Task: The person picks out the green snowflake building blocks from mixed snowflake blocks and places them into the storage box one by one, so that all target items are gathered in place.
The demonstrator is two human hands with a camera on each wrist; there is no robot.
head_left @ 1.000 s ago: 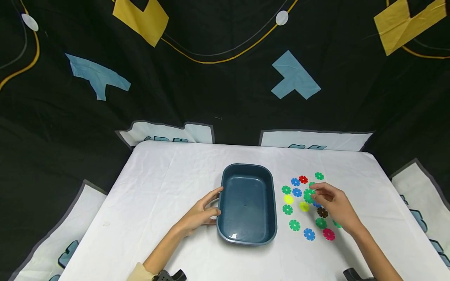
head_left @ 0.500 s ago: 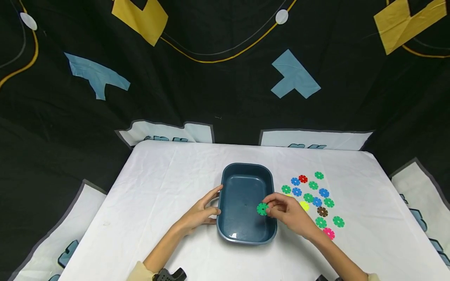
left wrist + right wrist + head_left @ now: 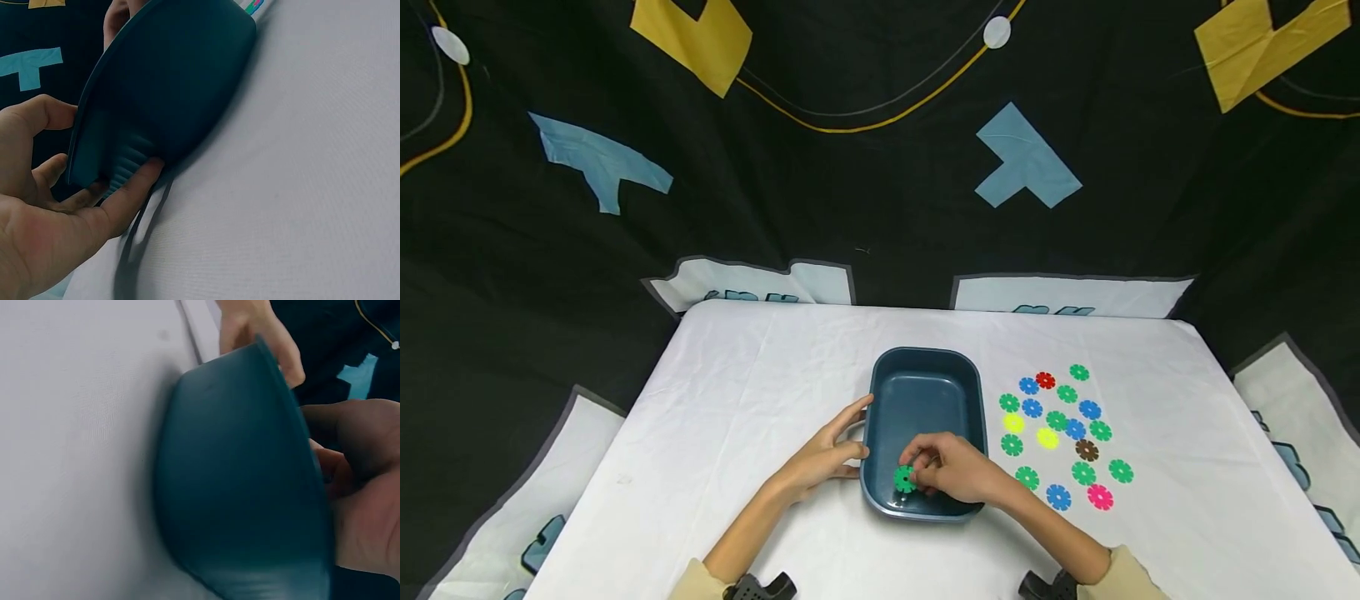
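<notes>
A dark blue rectangular plastic tub [image 3: 925, 396] stands on the white-covered table. My left hand [image 3: 827, 454] rests against its left side, fingers spread; in the left wrist view a fingertip [image 3: 155, 165] touches the ribbed outer wall and another meets the rim. Inside the tub's near part, my right hand [image 3: 951, 467] pinches a green notched plastic disc [image 3: 904, 479] low over the floor. In the right wrist view, the tub wall [image 3: 237, 469] hides the disc and the right fingertips.
Right of the tub lie several notched discs, among them a brown disc [image 3: 1087, 450], a pink disc [image 3: 1101, 497], a red disc [image 3: 1046, 380] and a yellow disc [image 3: 1047, 438]. A black cloth [image 3: 865, 208] hangs behind the table [image 3: 760, 367].
My right hand has picked up the green disc from among the discs and carried it left over the rim, down into the tub. The left hand stays at the tub's side.
</notes>
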